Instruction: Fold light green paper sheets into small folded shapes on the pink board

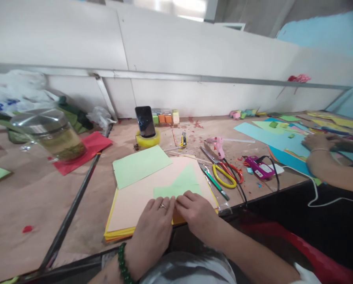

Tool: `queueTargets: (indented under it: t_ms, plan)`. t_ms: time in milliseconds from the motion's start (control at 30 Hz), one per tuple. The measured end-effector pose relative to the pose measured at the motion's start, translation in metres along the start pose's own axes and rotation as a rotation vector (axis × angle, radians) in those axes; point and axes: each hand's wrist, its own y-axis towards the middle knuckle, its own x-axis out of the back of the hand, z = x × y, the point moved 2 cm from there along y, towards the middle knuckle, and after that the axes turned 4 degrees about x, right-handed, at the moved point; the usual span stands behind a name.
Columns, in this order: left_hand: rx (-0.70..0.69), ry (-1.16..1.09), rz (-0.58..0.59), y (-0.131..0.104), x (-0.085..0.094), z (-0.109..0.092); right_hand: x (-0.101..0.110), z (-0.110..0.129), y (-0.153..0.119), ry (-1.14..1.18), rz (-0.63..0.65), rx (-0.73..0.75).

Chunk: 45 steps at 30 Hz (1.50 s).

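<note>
A stack of pale pink and yellow paper (132, 213) lies at the table's front edge. On it rest a light green sheet (141, 165) and a smaller green piece (176, 191) with a pointed part. My left hand (157, 221), with a ring and a green bead bracelet on its wrist, has its fingers curled on the small green piece's near edge. Beside it, my right hand (196, 211) presses its bent fingers on the same edge, touching the left. Both hands are closed on this paper; the fingertips are partly hidden.
Right of the stack lie a green pen-like knife (216, 183), scissors (224, 176) and a pink glue gun (219, 148). A phone (145, 121) stands on yellow tape (153, 140). A glass jar (58, 138) is left. Another person's hands (318, 148) work at right.
</note>
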Motion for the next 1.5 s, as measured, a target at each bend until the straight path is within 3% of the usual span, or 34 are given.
queueTargets:
  t_ms: [100, 233, 467, 567, 700, 767, 833, 933, 1067, 1233, 1500]
  plan:
    - [-0.016, -0.008, 0.028, 0.0, -0.002, 0.001, -0.005, -0.004, -0.003, -0.004, 0.032, 0.007]
    - [-0.016, -0.003, -0.083, -0.009, -0.002, 0.008, 0.005, -0.017, -0.021, -0.044, -0.009, -0.03]
    - [-0.008, 0.04, -0.19, -0.027, -0.014, 0.013, 0.02, -0.027, -0.062, -0.052, -0.145, -0.245]
    - [0.006, 0.046, -0.128, -0.032, -0.01, 0.017, 0.026, -0.028, -0.079, -0.061, -0.165, -0.359]
    - [0.057, -0.033, 0.059, -0.02, 0.015, 0.024, 0.037, -0.041, -0.087, -0.089, -0.24, -0.509]
    - [0.022, -0.082, 0.093, -0.004, 0.03, 0.023, 0.037, -0.053, -0.083, -0.167, -0.204, -0.623]
    - [-0.015, -0.132, 0.155, 0.017, 0.037, 0.02, 0.031, -0.065, -0.075, -0.214, -0.085, -0.736]
    - [-0.031, -0.254, 0.28, 0.051, 0.031, 0.018, 0.021, -0.078, -0.063, -0.222, 0.039, -0.837]
    - [0.053, -0.403, 0.345, 0.079, 0.009, 0.027, 0.018, -0.083, -0.058, -0.146, 0.049, -0.849]
    - [0.102, -0.511, 0.427, 0.086, -0.004, 0.037, 0.024, -0.081, -0.072, -0.109, 0.051, -0.894]
    - [0.032, -0.725, 0.475, 0.086, -0.001, 0.04, 0.024, -0.086, -0.065, -0.144, 0.102, -0.875]
